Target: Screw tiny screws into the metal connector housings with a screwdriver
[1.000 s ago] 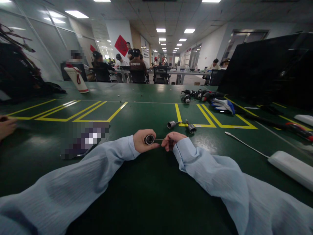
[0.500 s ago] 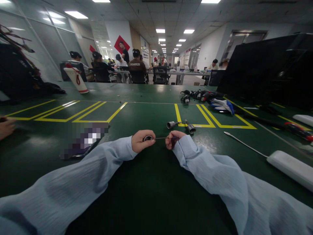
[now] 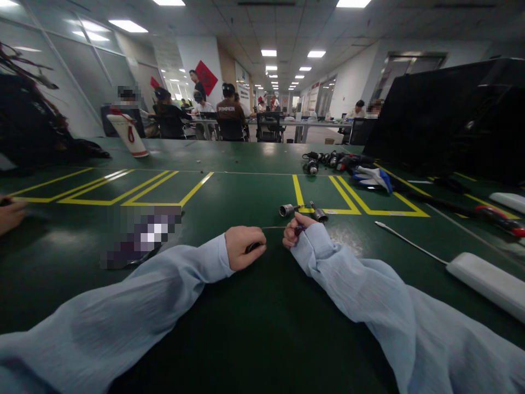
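Note:
My left hand (image 3: pixel 246 247) is closed around a round metal cup-shaped piece (image 3: pixel 252 247), of which only a dark edge shows between thumb and fingers. Across from it, my right hand (image 3: pixel 296 231) grips a slim screwdriver (image 3: pixel 275 227). Its dark purplish handle sits in my fist, and its thin shaft points left; the tip lies at my left hand, where I cannot tell whether it touches the cup piece. Just beyond my right hand lie two similar metal cups with thin stems, one on the left (image 3: pixel 286 210) and one on the right (image 3: pixel 319 213).
A dark pouch (image 3: pixel 141 238), partly blurred out, lies left. Another person's hand (image 3: pixel 12 213) is at the left edge. Farther right are tools (image 3: pixel 328 160), a blue-white glove (image 3: pixel 373 178), a white power strip (image 3: pixel 488 282) with a cable, and a dark monitor (image 3: pixel 443 115). A paper cup (image 3: pixel 129 134) stands back left.
My left hand has turned over so the cup's opening no longer shows, and it has dropped slightly. My right hand has shifted a little right, exposing more of the purplish handle.

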`<state>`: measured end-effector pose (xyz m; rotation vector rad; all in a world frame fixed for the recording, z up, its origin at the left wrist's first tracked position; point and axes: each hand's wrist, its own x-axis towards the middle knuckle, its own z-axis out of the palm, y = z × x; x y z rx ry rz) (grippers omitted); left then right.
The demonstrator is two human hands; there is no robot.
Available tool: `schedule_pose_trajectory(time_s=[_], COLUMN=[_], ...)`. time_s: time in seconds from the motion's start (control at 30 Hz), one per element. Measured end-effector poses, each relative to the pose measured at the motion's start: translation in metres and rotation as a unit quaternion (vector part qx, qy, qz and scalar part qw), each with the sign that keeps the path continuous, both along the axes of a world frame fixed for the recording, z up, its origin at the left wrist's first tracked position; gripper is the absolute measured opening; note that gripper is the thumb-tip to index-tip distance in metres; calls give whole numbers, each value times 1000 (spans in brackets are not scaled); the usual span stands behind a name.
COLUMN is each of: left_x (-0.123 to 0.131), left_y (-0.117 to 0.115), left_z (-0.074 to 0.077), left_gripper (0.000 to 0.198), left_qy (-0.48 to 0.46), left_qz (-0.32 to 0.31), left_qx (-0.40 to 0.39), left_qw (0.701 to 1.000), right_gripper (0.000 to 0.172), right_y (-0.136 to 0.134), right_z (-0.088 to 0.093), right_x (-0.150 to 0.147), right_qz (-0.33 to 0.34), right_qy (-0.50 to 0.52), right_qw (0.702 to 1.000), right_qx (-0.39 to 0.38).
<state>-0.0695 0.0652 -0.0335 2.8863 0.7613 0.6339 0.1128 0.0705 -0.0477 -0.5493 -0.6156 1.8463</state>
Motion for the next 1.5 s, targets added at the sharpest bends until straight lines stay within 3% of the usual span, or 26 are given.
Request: schedule_pose_trajectory(time_s=[0.2,0.4,0.6,0.73,0.9,1.13,1.27,1.37,1.5], left_x=[17,25,30,33,32,28,27,24,18], left_y=[-28,-45,-51,-54,-55,-60,-58,-51,-36], left_z=[2,6,10,9,8,10,11,11,9], left_gripper=[21,15,19,16,22,30,32,32,35], left_qy=[98,144,178,198,174,115,109,102,49], left_qz=[9,8,3,2,-9,-13,-10,31,116], left_qx=[98,153,223,258,283,343,334,268,125], left_qw=[990,978,958,946,943,932,936,958,984], right_gripper=[30,25,19,20,22,43,49,38,28], right_y=[6,5,15,14,1,-2,2,3,0], right_z=[-1,-7,-10,-6,-4,1,2,-1,-4], right_x=[-2,1,-1,-3,-3,-6,-8,-5,-1], right_qz=[5,60,63,55,40,-11,-6,-9,14], right_qy=[-51,-40,-87,-109,-94,-130,-124,-99,-115], right_qw=[996,997,994,992,994,988,992,995,992], right_qx=[-74,2,-4,-19,29,86,18,-20,49])
